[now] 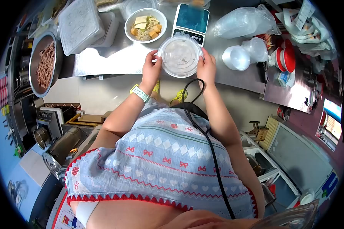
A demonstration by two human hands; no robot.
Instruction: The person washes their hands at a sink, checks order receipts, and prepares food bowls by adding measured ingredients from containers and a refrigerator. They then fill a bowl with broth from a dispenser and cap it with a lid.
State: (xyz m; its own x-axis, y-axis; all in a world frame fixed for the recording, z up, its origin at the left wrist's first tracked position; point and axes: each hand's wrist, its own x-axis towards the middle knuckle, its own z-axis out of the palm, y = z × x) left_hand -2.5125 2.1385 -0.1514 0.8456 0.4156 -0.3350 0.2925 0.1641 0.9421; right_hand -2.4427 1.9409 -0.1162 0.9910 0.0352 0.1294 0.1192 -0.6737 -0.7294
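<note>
Both my hands hold a clear round plastic lid [180, 56] level at the front edge of the steel counter. My left hand [152, 65] grips its left rim, fingers curled. On the opposite rim, my right hand [206, 68] has its thumb and fingers closed. Whether a bowl sits under the lid I cannot tell. Just beyond, to the left, a white bowl [127, 31] stands uncovered with noodles, orange cubes and pale slices [140, 21] in it. Directly behind the lid is a kitchen scale [191, 19] with a blue-green platform.
A steel basin [32, 72] of shredded brown meat stands at the counter's left end, near stacked plastic tubs [80, 26]. Toward the right are clear cups [236, 58], a plastic bag [244, 23] and red lids [286, 59]. A black cord [212, 152] hangs down over my apron.
</note>
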